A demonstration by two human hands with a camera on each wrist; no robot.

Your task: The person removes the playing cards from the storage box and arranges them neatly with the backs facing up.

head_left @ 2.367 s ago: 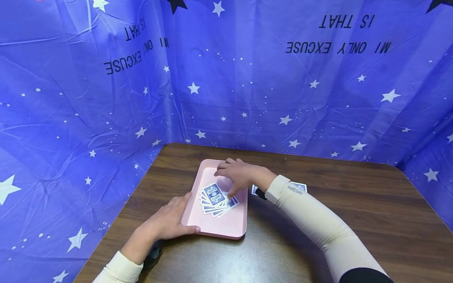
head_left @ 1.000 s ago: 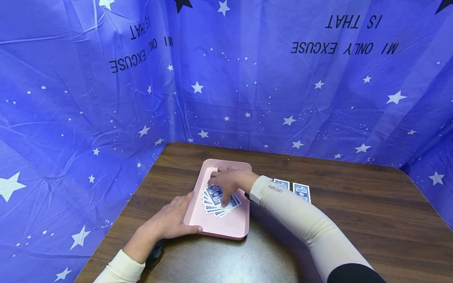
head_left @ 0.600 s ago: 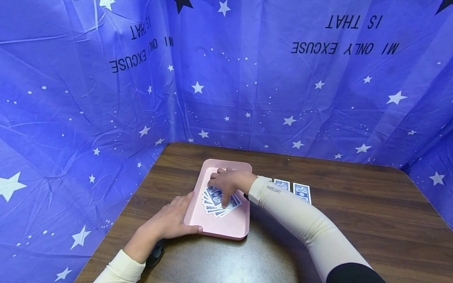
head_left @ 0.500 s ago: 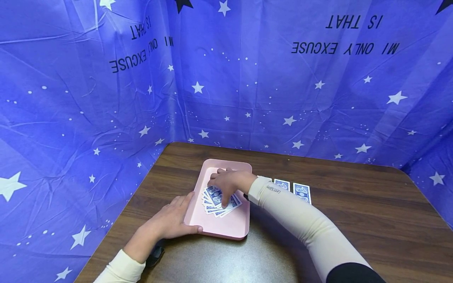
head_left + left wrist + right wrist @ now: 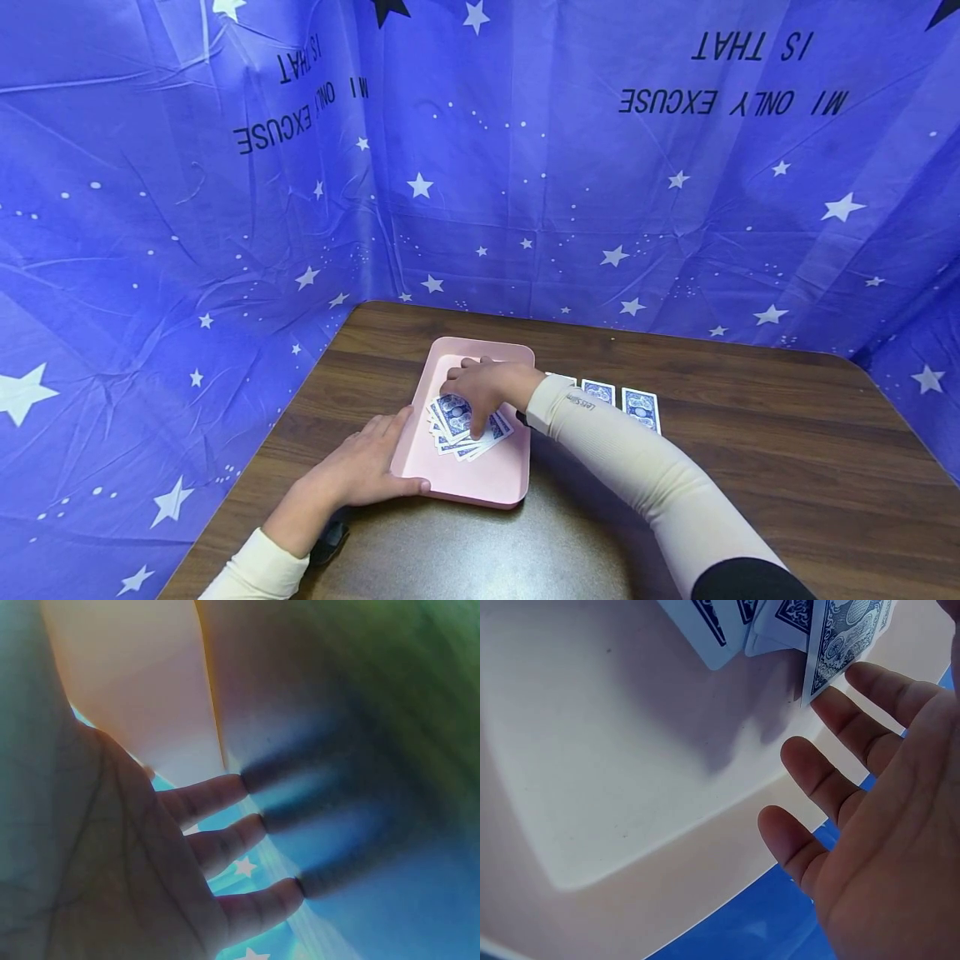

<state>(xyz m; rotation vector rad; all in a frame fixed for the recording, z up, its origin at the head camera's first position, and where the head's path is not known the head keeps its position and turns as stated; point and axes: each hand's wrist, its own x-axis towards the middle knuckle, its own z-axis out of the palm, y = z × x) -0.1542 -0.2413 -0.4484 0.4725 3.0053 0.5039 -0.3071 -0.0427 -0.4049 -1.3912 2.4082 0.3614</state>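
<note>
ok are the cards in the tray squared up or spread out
Spread: the cards lie in a loose, overlapping fan in the pink tray, corners jutting at different angles. The right hand hides part of them.

The head view looks forward and down over the counter [image 5: 750, 433]. Close up, the left wrist view shows curtain [image 5: 245, 867] at lower centre; the right faces into the tray [image 5: 652, 900], which head shares.
</note>
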